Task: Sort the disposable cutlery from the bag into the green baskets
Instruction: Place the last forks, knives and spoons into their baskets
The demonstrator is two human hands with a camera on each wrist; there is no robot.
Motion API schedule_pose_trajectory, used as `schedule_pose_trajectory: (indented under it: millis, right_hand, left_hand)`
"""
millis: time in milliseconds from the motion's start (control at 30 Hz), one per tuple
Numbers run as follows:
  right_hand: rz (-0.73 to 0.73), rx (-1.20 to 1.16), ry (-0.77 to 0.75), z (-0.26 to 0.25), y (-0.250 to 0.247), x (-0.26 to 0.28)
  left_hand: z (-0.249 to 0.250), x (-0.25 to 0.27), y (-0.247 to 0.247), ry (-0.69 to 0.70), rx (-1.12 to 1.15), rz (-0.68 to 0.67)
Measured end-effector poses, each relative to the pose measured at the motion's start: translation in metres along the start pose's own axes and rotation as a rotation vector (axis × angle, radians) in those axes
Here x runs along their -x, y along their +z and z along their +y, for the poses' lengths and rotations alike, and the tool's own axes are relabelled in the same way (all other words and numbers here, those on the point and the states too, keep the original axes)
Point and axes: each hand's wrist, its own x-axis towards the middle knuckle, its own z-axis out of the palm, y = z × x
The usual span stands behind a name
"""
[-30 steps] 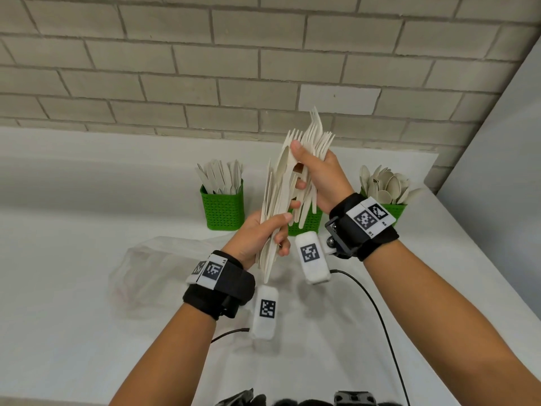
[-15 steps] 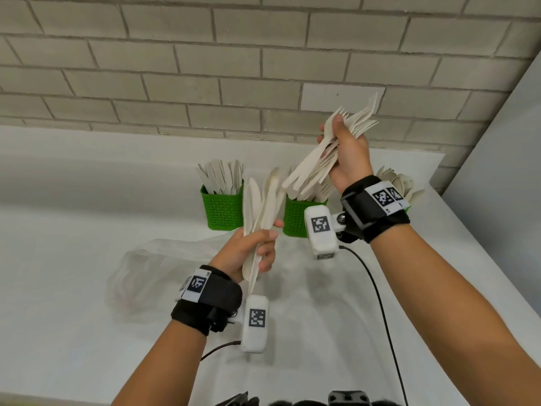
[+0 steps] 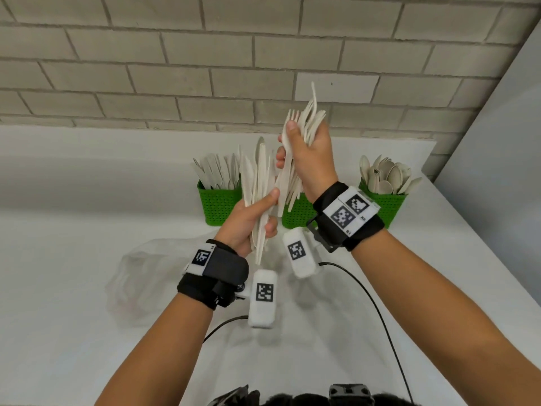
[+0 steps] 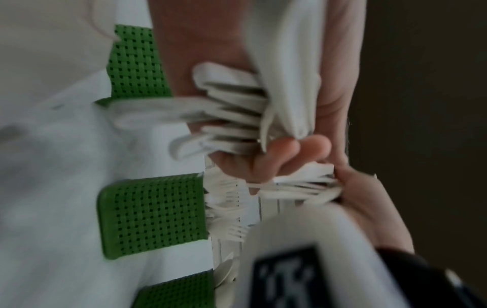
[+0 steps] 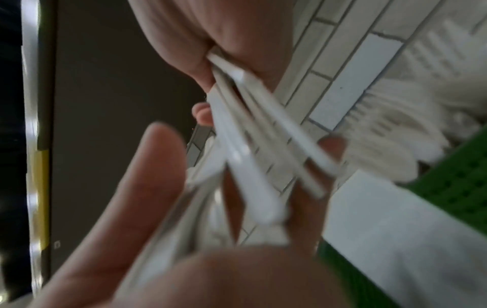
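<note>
The pale disposable forks [image 3: 304, 133] are bunched in the right hand [image 3: 310, 162], fingers curled tight round them, tines up. Half a second ago that fist was raised well clear; now it has dropped back beside the left hand [image 3: 248, 221], which grips the pale knives [image 3: 257, 177] (both bundles unsorted). The green woven baskets [image 3: 218, 205] stand just behind.
</note>
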Motion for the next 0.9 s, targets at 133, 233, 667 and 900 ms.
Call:
schedule_pose_trajectory:
  millis: [133, 233, 667, 900]
  right_hand:
    - [0.086, -0.205, 0.129, 0.005, 0.005, 0.001]
    - [0.107, -0.287, 0.223, 0.01, 0.003, 0.001]
    - [-0.155, -0.384, 0.551, 0.002, -0.008, 0.01]
    - [-0.253, -0.213, 0.447, -0.001, -0.027, 0.012]
  left_hand:
    - [-0.004, 0.0, -0.005, -0.045, -0.144, 0.016]
    - [-0.003, 0.003, -0.005, -0.131, -0.104, 0.005]
    - [-0.002, 0.0, -0.007, -0.146, 0.014, -0.096]
    - [-0.009, -0.006, -0.003, -0.128, 0.07, -0.126]
